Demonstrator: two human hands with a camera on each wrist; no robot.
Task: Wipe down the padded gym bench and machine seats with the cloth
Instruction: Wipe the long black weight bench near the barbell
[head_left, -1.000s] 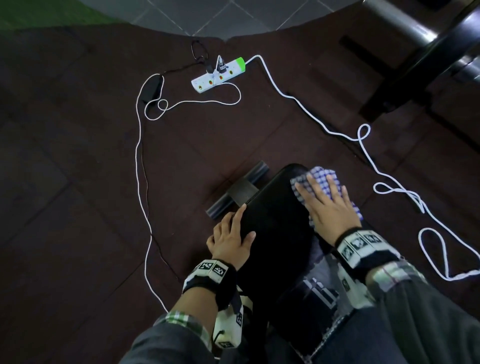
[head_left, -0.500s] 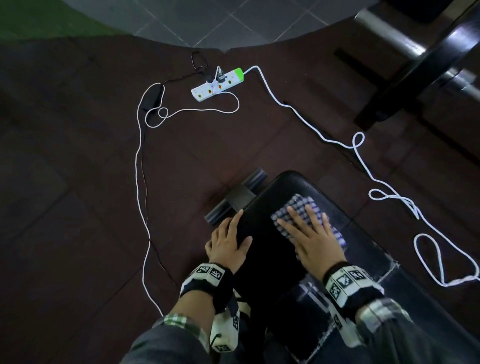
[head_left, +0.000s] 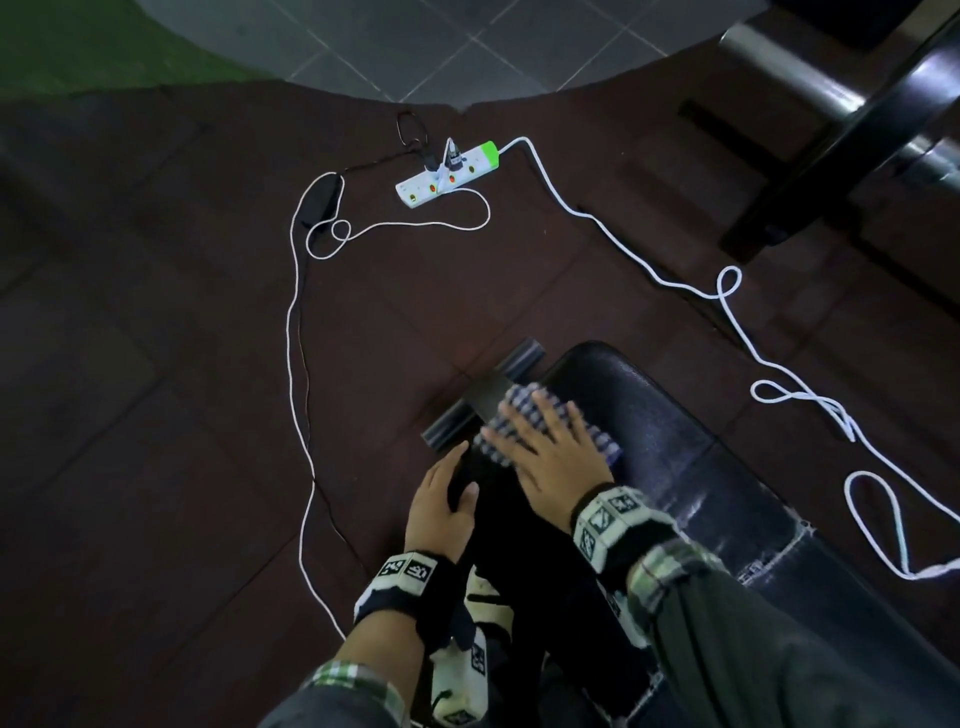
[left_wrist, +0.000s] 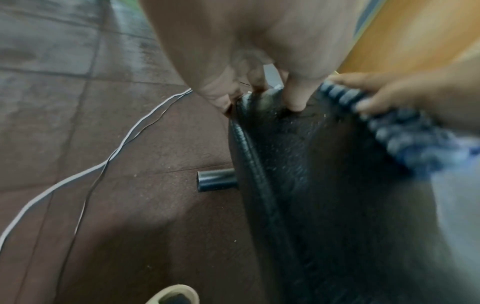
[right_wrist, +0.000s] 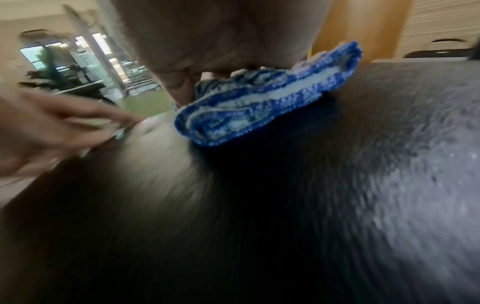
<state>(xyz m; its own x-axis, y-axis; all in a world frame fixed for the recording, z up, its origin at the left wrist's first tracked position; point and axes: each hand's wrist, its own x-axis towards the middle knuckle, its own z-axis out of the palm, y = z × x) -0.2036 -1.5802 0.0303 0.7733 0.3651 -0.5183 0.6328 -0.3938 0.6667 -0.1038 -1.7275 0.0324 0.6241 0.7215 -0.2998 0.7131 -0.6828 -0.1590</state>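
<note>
- The padded black vinyl gym bench (head_left: 670, 447) runs from the lower right up to a rounded end, and everything here is placed against it.
- The folded blue-and-white checked cloth (head_left: 524, 415) lies on the bench top near that rounded end, toward the bench's left edge.
- The right hand (head_left: 550, 457) lies flat on the cloth with fingers straight and spread — pressing it onto the padding.
- The left hand (head_left: 441, 504) grips the left edge of the bench just behind the cloth; the thumb lies on top, the fingers curl over the side.
- A black cylindrical foot bar (head_left: 483, 400) sticks out from under the bench end on the dark brown rubber floor tiles (head_left: 182, 415).
- Beyond the bench end lies a white power strip with a green end (head_left: 449, 174) — its white cord (head_left: 644, 265) loops along the bench's right side.
</note>
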